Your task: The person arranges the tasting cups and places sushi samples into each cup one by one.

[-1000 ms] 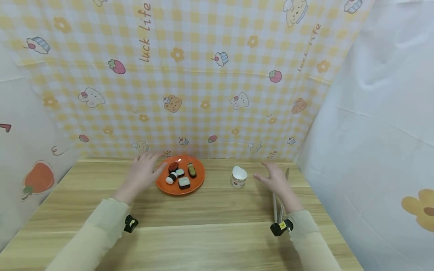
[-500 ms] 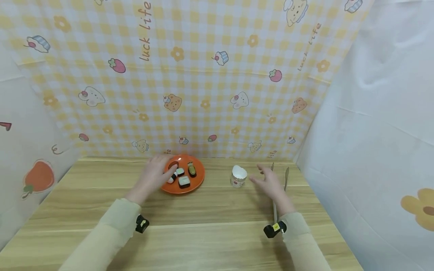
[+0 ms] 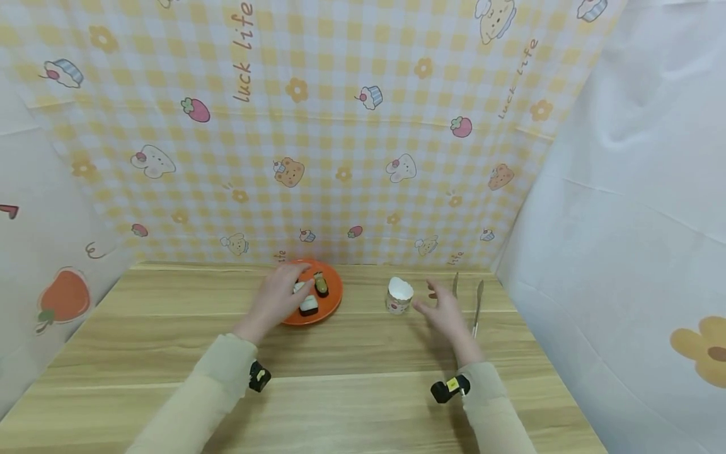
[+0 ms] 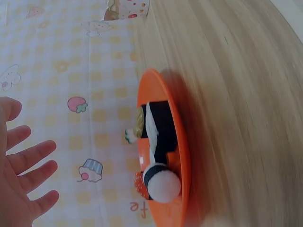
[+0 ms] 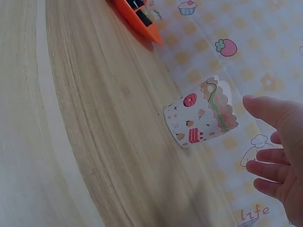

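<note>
An orange plate (image 3: pixel 336 296) with several toy sushi pieces stands at the back of the table. My left hand (image 3: pixel 276 295) is over its left part, fingers spread, hiding some pieces. In the left wrist view that hand (image 4: pixel 26 165) is apart from the plate (image 4: pixel 184 142), where a white-ended roll (image 4: pixel 163 185) lies. A white patterned paper cup (image 3: pixel 399 297) stands upright right of the plate. Close to its right side is my right hand (image 3: pixel 447 312), fingers apart, holding nothing. The right wrist view shows a gap between the hand (image 5: pixel 284 146) and the cup (image 5: pixel 196 116).
Behind and under my right hand lies a long metal utensil, its tip (image 3: pixel 455 284) showing; another metal end (image 3: pixel 479 296) is to the right. A yellow checked cloth (image 3: pixel 340 139) hangs along the table's back edge. White cloth (image 3: pixel 635 208) hangs on the right.
My left hand has moved right, from the plate's left edge to above its pieces. My right hand has moved left, nearer the cup, uncovering more of the metal utensils. Plate and cup have stayed put.
</note>
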Tool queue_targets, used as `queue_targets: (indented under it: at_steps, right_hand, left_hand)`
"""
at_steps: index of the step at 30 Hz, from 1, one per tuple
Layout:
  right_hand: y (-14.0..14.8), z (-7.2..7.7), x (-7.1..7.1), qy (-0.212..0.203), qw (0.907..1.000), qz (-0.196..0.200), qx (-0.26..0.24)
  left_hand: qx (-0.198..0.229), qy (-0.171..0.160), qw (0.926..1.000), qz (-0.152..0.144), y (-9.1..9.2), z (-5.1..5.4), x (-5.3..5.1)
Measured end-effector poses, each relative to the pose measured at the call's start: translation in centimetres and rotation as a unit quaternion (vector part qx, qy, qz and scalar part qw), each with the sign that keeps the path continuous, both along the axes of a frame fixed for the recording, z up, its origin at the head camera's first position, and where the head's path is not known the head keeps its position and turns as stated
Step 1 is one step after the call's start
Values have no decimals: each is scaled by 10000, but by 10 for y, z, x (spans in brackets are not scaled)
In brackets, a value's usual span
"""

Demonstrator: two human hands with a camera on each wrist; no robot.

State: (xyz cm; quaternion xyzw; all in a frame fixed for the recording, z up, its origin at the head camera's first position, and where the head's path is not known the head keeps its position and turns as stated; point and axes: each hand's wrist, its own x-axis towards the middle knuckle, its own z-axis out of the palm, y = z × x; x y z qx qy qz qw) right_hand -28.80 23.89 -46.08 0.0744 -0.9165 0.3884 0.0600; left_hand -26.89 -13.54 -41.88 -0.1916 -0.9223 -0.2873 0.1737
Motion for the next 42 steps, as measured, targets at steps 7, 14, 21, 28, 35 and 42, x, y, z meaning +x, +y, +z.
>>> queue_targets:
  at_steps: [7,14,21,28,35,42]
  right_hand:
    - [0,-7,3,-160,9997,-82,-159]
    - [-2,-12,3,-254,9983,-123,-514]
    - [-6,-23,-5,-149,9973,-155,-702]
    - [-12,-31,-9,-131,9958,-17,-903]
    - [-15,-34,-12,-331,9931,-12,-1122]
    - [-16,-35,-18,-449,9921,39,-1168]
  left_hand:
    - [198,-136,9997,-74,12,-1,-2]
    - [229,-364,9990,-77,25,-3,-5]
    - [437,-545,9974,-174,39,-4,-10]
    - [522,-840,9948,-228,53,-11,-14]
    - [615,-1039,9922,-310,62,-16,-17]
    - [940,-1368,9845,-557,72,-18,-21]
